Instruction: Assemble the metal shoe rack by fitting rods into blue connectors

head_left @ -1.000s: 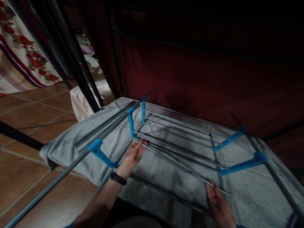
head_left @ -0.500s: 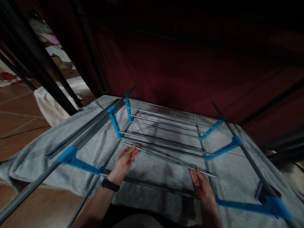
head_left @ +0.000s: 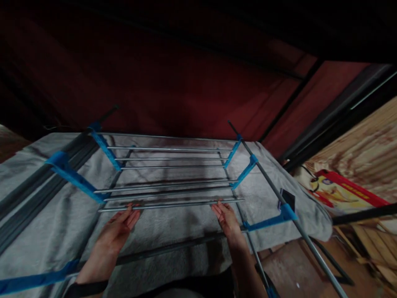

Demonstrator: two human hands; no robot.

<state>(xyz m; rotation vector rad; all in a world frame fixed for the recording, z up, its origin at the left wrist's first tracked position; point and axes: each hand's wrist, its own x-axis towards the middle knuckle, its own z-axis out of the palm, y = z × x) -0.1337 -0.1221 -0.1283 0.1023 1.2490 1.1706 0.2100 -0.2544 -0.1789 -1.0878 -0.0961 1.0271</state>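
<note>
A folding clothes-drying rack [head_left: 173, 167] of grey metal rods and blue plastic brackets [head_left: 74, 178] lies flat on a grey blanket [head_left: 173, 236]. A loose metal rod [head_left: 173, 204] lies across its near side, almost parallel to the fixed rods. My left hand [head_left: 116, 229] grips the rod near its left end with the fingertips. My right hand [head_left: 228, 218] grips it near the right end, palm turned up. A dark strap [head_left: 87, 287] circles my left wrist.
A dark red curtain [head_left: 173, 91] hangs right behind the rack. Black frame bars [head_left: 310, 87] slant up at the right. A red and yellow printed sheet [head_left: 338, 190] and wooden planks [head_left: 366, 153] lie to the right. A long rack leg [head_left: 297, 223] runs toward the lower right.
The view has swung to the right, so the tiled floor and flowered cloth are gone. The loose rod, held by both hands, has turned from slanted to nearly parallel with the fixed rods.
</note>
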